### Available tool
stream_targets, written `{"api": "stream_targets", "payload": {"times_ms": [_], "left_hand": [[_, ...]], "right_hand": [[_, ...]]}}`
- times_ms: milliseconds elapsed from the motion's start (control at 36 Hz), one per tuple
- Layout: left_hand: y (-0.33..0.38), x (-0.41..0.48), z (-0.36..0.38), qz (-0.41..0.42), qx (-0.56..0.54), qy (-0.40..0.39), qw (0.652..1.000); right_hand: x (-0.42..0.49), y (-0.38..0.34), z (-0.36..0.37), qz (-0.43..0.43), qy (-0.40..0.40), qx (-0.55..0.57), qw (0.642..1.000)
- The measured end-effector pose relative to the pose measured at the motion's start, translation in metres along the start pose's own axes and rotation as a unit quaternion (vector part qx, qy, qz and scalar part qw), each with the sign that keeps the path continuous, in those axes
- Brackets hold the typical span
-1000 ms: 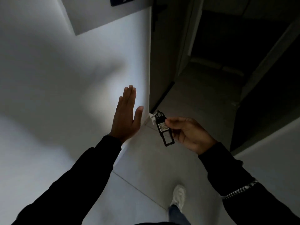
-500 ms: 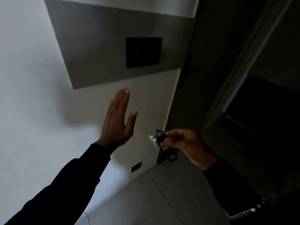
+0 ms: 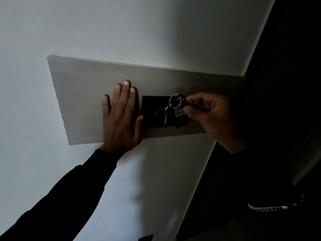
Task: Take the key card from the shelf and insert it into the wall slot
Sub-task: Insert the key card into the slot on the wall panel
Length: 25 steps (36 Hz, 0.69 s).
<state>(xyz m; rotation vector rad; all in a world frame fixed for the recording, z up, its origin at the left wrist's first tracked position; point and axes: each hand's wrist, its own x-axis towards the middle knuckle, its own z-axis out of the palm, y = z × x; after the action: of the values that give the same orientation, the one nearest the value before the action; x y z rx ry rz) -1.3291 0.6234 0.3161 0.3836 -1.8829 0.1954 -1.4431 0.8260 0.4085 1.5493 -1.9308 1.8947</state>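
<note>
The key card (image 3: pixel 180 112), a dark tag bearing a pale label, is sitting pinched between the thumb and fingers of the right hand (image 3: pixel 211 117), right in front of the black wall slot unit (image 3: pixel 152 111); whether it is entering the slot cannot be told in the dim light. A metal ring (image 3: pixel 175 101) is hanging at its top, with a small key (image 3: pixel 167 113) dangling over the unit's face. The unit is sitting on a grey wall panel (image 3: pixel 83 94). Just left of it, the left hand (image 3: pixel 121 119) is pressing flat and open against the panel, fingers spread, thumb touching the unit's edge. Both dark sleeves (image 3: pixel 69 192) are reaching up. A bracelet (image 3: pixel 267 208) is circling the right wrist.
</note>
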Motion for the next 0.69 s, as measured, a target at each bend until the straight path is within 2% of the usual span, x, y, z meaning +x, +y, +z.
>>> {"api": "stream_targets", "payload": {"times_ms": [250,444,694], "left_hand": [[-0.001,0.042,0.013,-0.042,0.141,0.101,0.984],[-0.004,0.042,0.021,-0.042,0.196,0.126,0.972],[-0.013,0.041,0.024,-0.025,0.219,0.130,0.967]], "right_hand": [[0.058,0.027,-0.019,-0.049,-0.003,0.069,0.996],[0.073,0.034,-0.019,-0.029,-0.023,0.117,0.992],[0.075,0.045,-0.013,-0.008,-0.028,0.080,0.996]]}}
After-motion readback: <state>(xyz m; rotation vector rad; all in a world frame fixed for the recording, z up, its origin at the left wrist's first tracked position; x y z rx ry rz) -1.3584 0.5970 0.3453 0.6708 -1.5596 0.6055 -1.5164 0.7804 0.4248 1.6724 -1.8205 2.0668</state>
